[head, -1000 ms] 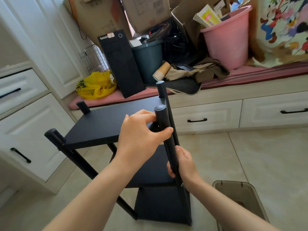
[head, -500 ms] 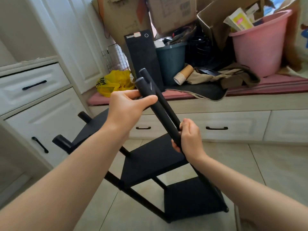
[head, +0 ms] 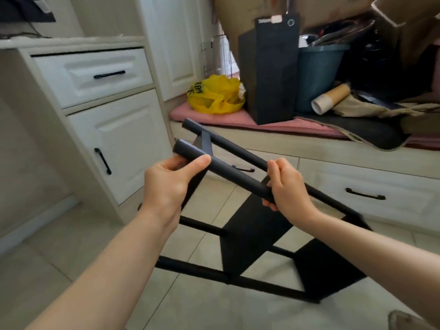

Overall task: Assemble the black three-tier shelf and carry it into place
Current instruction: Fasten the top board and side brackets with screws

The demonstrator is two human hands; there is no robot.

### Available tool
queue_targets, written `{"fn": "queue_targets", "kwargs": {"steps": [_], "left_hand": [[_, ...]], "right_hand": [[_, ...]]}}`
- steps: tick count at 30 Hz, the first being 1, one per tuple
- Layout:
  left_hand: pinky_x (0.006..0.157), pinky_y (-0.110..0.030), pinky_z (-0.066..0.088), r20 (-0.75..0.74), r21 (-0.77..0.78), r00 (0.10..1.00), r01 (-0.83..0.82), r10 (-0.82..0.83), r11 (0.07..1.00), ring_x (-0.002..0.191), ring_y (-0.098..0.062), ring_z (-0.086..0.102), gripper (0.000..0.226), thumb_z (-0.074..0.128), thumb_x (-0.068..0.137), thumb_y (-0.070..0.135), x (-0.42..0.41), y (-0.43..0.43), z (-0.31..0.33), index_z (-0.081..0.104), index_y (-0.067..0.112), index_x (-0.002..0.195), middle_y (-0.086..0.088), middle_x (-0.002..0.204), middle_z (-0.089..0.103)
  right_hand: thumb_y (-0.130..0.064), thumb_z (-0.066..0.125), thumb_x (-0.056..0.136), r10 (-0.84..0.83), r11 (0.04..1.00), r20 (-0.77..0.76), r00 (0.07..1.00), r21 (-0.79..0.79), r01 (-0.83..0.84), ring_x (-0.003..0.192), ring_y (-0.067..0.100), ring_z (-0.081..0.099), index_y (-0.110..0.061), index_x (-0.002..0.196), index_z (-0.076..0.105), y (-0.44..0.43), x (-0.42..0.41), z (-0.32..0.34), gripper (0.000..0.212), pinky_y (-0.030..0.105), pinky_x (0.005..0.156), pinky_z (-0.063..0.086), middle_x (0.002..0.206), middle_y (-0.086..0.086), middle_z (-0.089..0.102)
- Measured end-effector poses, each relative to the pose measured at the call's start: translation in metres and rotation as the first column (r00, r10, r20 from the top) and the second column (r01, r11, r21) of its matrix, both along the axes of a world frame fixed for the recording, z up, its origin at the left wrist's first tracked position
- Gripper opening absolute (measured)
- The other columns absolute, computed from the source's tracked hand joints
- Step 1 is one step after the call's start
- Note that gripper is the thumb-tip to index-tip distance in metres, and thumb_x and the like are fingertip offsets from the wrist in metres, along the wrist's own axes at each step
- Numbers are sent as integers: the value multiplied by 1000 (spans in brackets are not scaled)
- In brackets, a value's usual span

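1. Black was the colour of the shelf (head: 252, 234), and you held it tipped far over above the pale floor tiles (head: 71, 246). Its poles slanted up to the left, and its boards leaned with them. You could not tell if its lowest corner touched the tiles.
2. Your left hand (head: 171, 182) was wrapped round the near pole (head: 228, 171), just below its top end, with the thumb laid over the pole.
3. Your right hand (head: 288, 186) was curled tight round the same pole lower down. Its knuckles sat just beside the far pole (head: 233, 147).
4. White drawers (head: 95, 75) with black handles stood to your left, and more of them ran along under the ledge behind the shelf.
5. On that ledge lay a pink mat (head: 214, 119). A yellow bag (head: 216, 94) sat on it.
6. Just right of the bag stood a tall black box (head: 273, 67), and a dark bin (head: 319, 75) stood right beside it.
7. A stack of paper cups (head: 331, 98) lay on its side in front of the bin.
8. Brown cardboard boxes (head: 333, 8) were piled up behind all of this.
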State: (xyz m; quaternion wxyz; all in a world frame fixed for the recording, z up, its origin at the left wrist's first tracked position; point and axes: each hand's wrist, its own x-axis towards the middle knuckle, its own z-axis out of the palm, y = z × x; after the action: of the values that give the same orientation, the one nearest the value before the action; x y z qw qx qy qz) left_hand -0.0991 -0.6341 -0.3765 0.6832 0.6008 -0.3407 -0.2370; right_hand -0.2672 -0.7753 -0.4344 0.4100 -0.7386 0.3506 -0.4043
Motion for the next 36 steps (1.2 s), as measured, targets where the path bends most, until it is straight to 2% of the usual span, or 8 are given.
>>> {"fn": "queue_targets", "kwargs": {"steps": [5, 9, 12, 18, 24, 30, 33, 36], "left_hand": [[82, -23, 45, -113, 79, 993, -11, 20, 997, 89, -3, 73, 37, 85, 55, 48, 19, 31, -65, 82, 30, 87, 3, 93, 79], [90, -27, 45, -232, 167, 968, -55, 94, 984, 92, -9, 74, 55, 86, 45, 50, 20, 47, -124, 80, 15, 87, 0, 91, 79], [96, -31, 47, -338, 189, 936, -39, 102, 981, 95, -14, 74, 54, 89, 41, 47, 16, 54, -164, 81, 13, 82, -6, 92, 79], [110, -41, 46, -466, 251, 880, 25, 98, 968, 107, -24, 72, 69, 90, 42, 39, 5, 59, -222, 76, 1, 98, -14, 103, 77], [91, -26, 49, -305, 383, 949, 49, 76, 922, 97, -4, 72, 45, 85, 47, 52, 5, 68, -242, 81, 33, 88, 6, 98, 79], [73, -13, 52, -203, 417, 976, 10, 83, 909, 87, -2, 72, 43, 83, 46, 52, 8, 66, -242, 81, 35, 86, 7, 91, 79], [70, -9, 52, -160, 439, 984, 2, 76, 899, 90, -3, 72, 50, 84, 47, 52, 16, 68, -244, 80, 31, 93, 7, 95, 78], [81, -21, 52, -106, 495, 994, 40, 15, 868, 98, -7, 71, 55, 92, 47, 56, 18, 71, -244, 77, 37, 97, 10, 102, 76]], "right_hand": [[-40, 36, 104, 57, 998, -185, 981, -12, -60, 48, 15, 64, -28, 90, 45, 7, 12, -32, 21, 20, 40, 47, 70, 9, 63], [-43, 37, 103, 105, 994, -313, 944, 22, -103, 51, 18, 66, -33, 88, 44, 11, 10, -71, 19, 21, 41, 47, 70, 9, 62], [-46, 36, 101, 99, 995, -377, 921, 26, -97, 52, 21, 64, -43, 81, 42, 13, 5, -99, 21, 25, 41, 48, 69, 7, 61], [-48, 33, 102, 91, 996, -483, 871, 65, -68, 50, 17, 66, -30, 88, 46, 17, -5, -139, 26, 42, 47, 57, 69, 4, 65], [-46, 33, 102, 68, 998, -515, 854, 21, -67, 49, 15, 64, -30, 87, 47, 20, -12, -153, 26, 45, 55, 58, 63, 1, 64], [-49, 35, 98, 134, 991, -563, 816, 71, -113, 65, 11, 67, -29, 88, 51, 17, -12, -148, 28, 47, 74, 58, 65, -2, 68], [-50, 42, 95, 156, 988, -573, 805, 78, -136, 66, 4, 65, -30, 86, 55, 12, -8, -150, 26, 37, 72, 58, 66, -8, 67], [-49, 50, 92, 222, 973, -613, 758, 91, -212, 64, 1, 62, -32, 80, 56, 11, 0, -151, 21, 18, 64, 48, 65, -9, 64]]}}
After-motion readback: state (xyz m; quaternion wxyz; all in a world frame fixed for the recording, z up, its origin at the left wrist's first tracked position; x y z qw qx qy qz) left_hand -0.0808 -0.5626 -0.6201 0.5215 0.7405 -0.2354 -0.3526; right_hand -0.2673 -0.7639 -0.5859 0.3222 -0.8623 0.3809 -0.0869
